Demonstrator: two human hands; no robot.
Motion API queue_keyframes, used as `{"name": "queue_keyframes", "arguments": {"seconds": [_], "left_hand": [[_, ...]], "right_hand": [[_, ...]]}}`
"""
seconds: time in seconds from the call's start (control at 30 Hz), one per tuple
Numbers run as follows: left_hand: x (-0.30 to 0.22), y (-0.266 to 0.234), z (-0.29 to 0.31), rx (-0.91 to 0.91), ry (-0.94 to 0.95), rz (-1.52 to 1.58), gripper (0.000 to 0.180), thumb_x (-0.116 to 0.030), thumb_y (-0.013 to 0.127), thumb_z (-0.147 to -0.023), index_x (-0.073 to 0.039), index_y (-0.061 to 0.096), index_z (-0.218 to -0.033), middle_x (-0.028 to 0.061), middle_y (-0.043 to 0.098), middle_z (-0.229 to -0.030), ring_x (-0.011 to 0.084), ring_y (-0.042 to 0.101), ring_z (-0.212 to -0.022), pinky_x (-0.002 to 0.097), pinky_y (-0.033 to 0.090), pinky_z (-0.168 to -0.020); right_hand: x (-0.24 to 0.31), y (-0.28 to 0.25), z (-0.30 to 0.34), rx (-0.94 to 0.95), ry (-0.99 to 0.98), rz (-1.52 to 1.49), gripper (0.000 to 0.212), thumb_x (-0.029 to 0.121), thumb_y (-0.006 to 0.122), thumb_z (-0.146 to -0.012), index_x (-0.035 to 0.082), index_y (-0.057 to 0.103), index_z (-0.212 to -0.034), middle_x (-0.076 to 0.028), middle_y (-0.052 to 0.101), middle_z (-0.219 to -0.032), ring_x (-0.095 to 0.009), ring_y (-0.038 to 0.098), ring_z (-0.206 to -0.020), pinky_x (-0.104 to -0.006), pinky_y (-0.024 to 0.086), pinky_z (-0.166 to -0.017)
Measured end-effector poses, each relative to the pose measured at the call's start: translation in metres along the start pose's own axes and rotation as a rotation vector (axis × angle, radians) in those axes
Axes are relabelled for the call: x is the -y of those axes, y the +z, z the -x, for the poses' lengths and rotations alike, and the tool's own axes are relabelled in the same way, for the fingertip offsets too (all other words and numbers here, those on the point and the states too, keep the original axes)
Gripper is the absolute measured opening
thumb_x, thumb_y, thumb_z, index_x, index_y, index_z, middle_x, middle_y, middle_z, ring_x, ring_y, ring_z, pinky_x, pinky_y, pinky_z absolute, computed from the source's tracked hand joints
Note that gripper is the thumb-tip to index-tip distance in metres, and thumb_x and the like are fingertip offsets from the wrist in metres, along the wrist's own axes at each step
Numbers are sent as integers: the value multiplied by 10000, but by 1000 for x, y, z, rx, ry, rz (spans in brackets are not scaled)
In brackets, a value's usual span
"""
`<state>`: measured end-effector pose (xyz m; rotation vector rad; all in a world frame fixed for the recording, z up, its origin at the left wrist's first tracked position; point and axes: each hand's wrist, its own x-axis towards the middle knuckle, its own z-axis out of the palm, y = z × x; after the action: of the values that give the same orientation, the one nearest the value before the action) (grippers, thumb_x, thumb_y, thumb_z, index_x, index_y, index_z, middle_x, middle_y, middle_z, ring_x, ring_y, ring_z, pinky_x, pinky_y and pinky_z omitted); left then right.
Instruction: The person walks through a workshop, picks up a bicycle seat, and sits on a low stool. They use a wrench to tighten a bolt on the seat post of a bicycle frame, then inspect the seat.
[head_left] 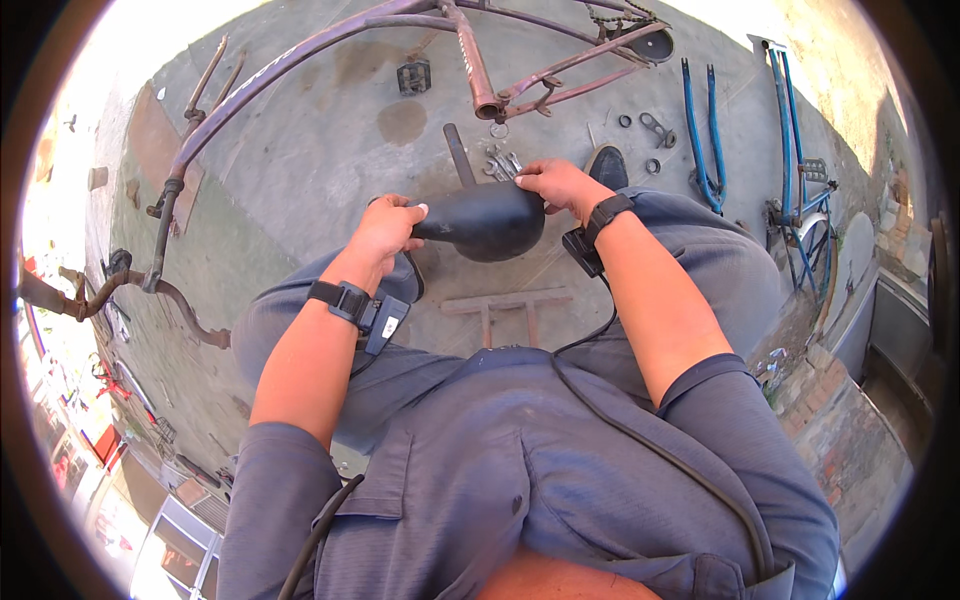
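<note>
Between my two hands is a black bicycle saddle (497, 222), held above the ground in front of my lap. My left hand (388, 228) is closed round its narrow nose. My right hand (560, 188) grips the wide rear end, with some fingers hidden behind it. A dark metal seat post (459, 156) points away from me just beyond the saddle; where it joins is hidden. Several wrenches (503, 163) lie on the ground close to my right hand. Past them lies a purple bicycle frame (478, 75), with its open seat tube end facing me.
A pedal (413, 77) lies inside the frame's curve. Handlebars (185, 300) spread at the left. On the right are a blue fork (708, 150), a crank arm (657, 127), dark rings (652, 166) and a blue frame (785, 130). A low stand (507, 303) sits between my legs.
</note>
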<state>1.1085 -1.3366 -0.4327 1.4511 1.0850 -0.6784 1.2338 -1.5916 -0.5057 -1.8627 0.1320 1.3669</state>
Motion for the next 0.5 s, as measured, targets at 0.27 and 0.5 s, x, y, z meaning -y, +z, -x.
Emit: {"name": "queue_keyframes", "arguments": {"seconds": [0.27, 0.5], "left_hand": [[-19, -47, 63, 100, 53, 211, 263, -216, 670, -927, -12, 570, -1058, 108, 661, -965, 233, 674, -763, 331, 542, -689], [-13, -70, 127, 186, 237, 400, 221, -221, 708, -925, -49, 587, -993, 74, 661, -937, 188, 675, -775, 313, 556, -678]], "right_hand": [[59, -11, 68, 47, -187, -152, 391, 333, 651, -956, 51, 671, -1227, 7, 649, -910, -86, 549, -718, -241, 435, -624], [75, -19, 134, 172, -390, -248, 429, 344, 711, -929, 40, 639, -1223, 16, 643, -974, -61, 556, -800, -210, 429, -708]]}}
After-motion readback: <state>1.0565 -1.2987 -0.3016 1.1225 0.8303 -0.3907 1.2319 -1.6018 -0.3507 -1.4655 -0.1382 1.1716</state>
